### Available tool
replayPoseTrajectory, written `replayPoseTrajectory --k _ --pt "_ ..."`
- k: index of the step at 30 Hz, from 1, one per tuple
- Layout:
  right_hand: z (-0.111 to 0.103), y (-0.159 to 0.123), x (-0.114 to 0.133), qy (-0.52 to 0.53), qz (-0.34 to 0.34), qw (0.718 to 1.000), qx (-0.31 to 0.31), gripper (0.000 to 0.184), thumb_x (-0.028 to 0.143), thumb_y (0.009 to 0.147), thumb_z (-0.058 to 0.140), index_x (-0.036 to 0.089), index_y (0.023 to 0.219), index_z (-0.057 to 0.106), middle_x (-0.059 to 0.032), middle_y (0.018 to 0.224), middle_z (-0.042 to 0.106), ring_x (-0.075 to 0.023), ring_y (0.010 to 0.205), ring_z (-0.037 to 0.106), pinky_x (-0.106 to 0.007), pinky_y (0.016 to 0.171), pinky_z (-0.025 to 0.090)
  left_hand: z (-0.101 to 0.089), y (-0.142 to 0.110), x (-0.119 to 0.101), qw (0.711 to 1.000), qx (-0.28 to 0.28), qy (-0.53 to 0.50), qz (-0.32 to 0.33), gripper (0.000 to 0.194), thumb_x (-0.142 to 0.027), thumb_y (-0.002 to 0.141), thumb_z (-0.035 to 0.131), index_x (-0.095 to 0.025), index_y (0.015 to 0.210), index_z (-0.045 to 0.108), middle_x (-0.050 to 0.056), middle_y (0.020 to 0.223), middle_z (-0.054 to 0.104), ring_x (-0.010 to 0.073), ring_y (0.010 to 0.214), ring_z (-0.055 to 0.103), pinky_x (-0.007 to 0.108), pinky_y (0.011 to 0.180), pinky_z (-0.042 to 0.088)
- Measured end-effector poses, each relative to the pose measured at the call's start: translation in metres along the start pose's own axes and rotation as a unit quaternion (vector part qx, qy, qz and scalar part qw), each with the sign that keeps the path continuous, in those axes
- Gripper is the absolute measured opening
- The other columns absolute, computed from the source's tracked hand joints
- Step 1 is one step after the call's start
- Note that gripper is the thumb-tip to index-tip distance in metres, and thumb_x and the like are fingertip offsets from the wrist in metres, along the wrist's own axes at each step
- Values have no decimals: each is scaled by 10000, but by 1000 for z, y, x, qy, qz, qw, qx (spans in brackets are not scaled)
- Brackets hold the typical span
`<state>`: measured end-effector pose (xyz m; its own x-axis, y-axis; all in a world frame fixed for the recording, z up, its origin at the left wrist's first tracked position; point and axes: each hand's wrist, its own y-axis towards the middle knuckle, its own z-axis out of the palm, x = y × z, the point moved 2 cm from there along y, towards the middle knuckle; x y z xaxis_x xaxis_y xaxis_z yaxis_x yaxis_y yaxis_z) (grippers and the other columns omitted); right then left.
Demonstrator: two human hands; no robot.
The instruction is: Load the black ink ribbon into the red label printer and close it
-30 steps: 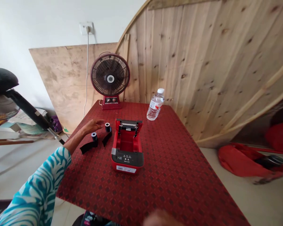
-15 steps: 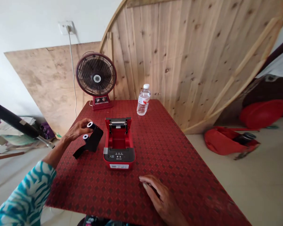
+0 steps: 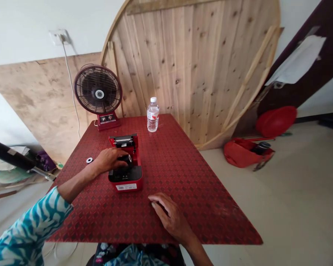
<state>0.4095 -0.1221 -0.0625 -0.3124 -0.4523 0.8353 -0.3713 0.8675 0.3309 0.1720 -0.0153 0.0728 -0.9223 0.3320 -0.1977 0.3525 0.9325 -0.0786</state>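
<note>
My left hand (image 3: pixel 109 160) reaches over the open red thermal printer (image 3: pixel 125 175) and grips a black ribbon roll (image 3: pixel 126 159), which sits at the printer's compartment. The compartment's interior is mostly hidden by my hand and the roll. A small black spool with a white centre (image 3: pixel 89 160) lies on the table, left of my wrist. My right hand (image 3: pixel 169 216) rests on the red patterned tabletop (image 3: pixel 166 166) in front of the printer, fingers loosely curled, holding nothing.
A red-based desk fan (image 3: pixel 98 90) and a water bottle (image 3: pixel 152 114) stand at the table's far edge. A black pole (image 3: pixel 8 154) juts in at left. A red bag (image 3: pixel 242 152) lies on the floor to the right, beyond the table edge.
My left hand has moved right from beside the printer to over its compartment, carrying the black roll. One spool now lies apart on the table. The view has shifted back.
</note>
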Motion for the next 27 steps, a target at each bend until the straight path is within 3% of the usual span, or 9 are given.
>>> replayPoseTrajectory --k 3,6,12,15,17,19,22,24,27 --pt "0 0 2 -1 -10 1000 -2 216 247 953 437 214 1035 634 -59 995 678 -187 948 640 -316 867 510 4 9 -10 993 42 105 -26 325 -354 799 664 -270 1111 698 98 1147 707 320 1053 652 364 832 510" --pt "1 0 2 -1 -19 1000 -4 215 224 948 436 209 1040 630 -60 991 677 -188 937 636 -323 859 501 8 16 -17 987 67 147 -23 299 -314 808 649 -242 1093 701 132 1092 717 338 1009 666 394 805 519" --pt "3 -1 -2 5 -33 999 -5 211 212 948 442 213 1059 621 -61 999 670 -193 945 624 -338 867 490 24 40 -5 984 111 140 -13 222 -224 760 674 -254 970 735 84 1000 743 287 983 676 315 774 509" --pt "3 -1 -4 9 -34 999 -4 202 214 949 442 215 1053 616 -58 990 667 -195 942 622 -343 865 488 28 49 2 984 129 120 1 136 -264 743 696 -236 865 749 72 921 751 280 947 681 284 731 492" --pt "3 -1 -4 12 -30 999 -2 198 211 950 442 219 1051 612 -55 994 664 -193 945 621 -342 867 487 26 48 5 985 137 104 15 164 -309 754 693 -244 894 748 59 940 753 268 948 680 270 732 483" --pt "2 -2 -3 17 -26 1000 -1 196 209 952 440 222 1052 608 -52 1000 661 -189 949 620 -336 869 485 19 39 6 991 122 41 41 239 -336 803 643 -256 1011 729 44 1026 747 242 977 675 256 766 477" --pt "1 -1 -1 21 -27 999 -1 197 211 955 444 228 1069 603 -48 1015 656 -184 970 615 -328 888 478 5 10 7 991 27 -113 62 335 -386 895 508 -236 1136 686 43 1114 727 214 977 675 255 808 476" --pt "1 -1 -1 20 -25 999 -2 198 215 956 449 235 1080 601 -45 1021 655 -181 974 615 -321 891 478 1 -14 8 986 -26 -158 41 387 -460 918 459 -224 1107 700 42 1071 736 212 923 684 264 794 487" --pt "2 0 -3 18 -19 1000 -2 193 222 955 454 241 1074 605 -41 1011 660 -176 946 626 -310 870 486 9 -42 7 982 -58 -172 46 426 -509 836 594 -211 1126 687 60 1085 732 235 946 682 290 808 499"
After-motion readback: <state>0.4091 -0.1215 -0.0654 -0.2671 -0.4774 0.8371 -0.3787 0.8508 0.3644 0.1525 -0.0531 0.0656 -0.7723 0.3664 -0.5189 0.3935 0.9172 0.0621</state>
